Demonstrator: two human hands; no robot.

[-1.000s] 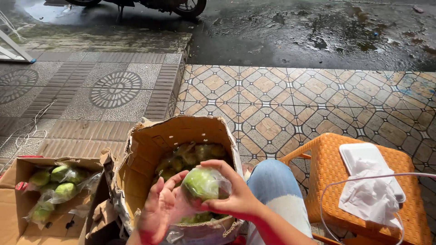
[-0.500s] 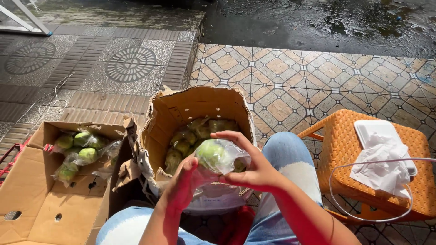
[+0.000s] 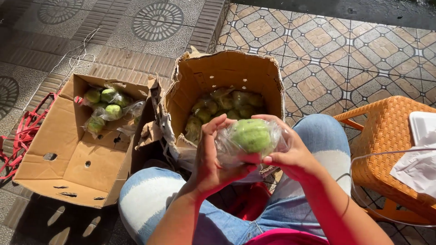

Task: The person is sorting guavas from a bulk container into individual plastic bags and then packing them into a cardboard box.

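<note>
I am holding a green fruit [image 3: 251, 134] inside a clear plastic bag [image 3: 227, 147], just in front of the tall carton [image 3: 218, 77] that stands between my knees. A second ago I was holding it lower and nearer that carton's front wall; now I am raising it clear of the rim and both hands are closing around the film. My left hand [image 3: 213, 154] is curling half shut, fingers pinching the bag's loose side. My right hand [image 3: 290, 154] is cupping the fruit from the far side, thumb and fingers gripping the plastic. I judge the bagging step nearly complete. Inside the tall carton, loose green fruits [image 3: 222, 109] are lying unbagged. Left of it, bagged fruits [image 3: 106, 106] are resting in the flat open carton [image 3: 72, 154]. Right of it, an orange woven stool [image 3: 390, 136] is carrying white plastic sheets [image 3: 420, 154].
</note>
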